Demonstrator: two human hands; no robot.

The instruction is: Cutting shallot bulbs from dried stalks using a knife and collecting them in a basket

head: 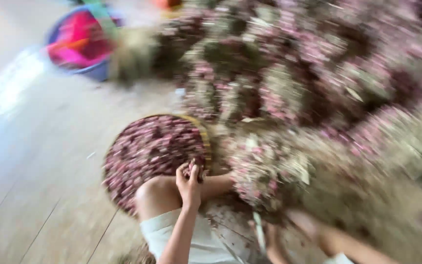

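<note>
While the left hand (pixel 189 183) rises over a bent knee, its grip is narrow, pinching a small pink bulb (pixel 192 169) at the near rim of a round woven basket (pixel 206 142) heaped with reddish-pink bulbs. Blur hides the right hand (pixel 274 239) and its grip beside a great pile of bunched stalks (pixel 318 88). A blue tub (pixel 81 44) of bright cloth sits well apart on the floor (pixel 35 161).

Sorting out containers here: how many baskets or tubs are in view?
2. A round woven basket full of small pink-purple bulbs lies by the knee, under the left hand. A blue tub holding bright cloth stands at top left. The blurred heap may hide more.
</note>
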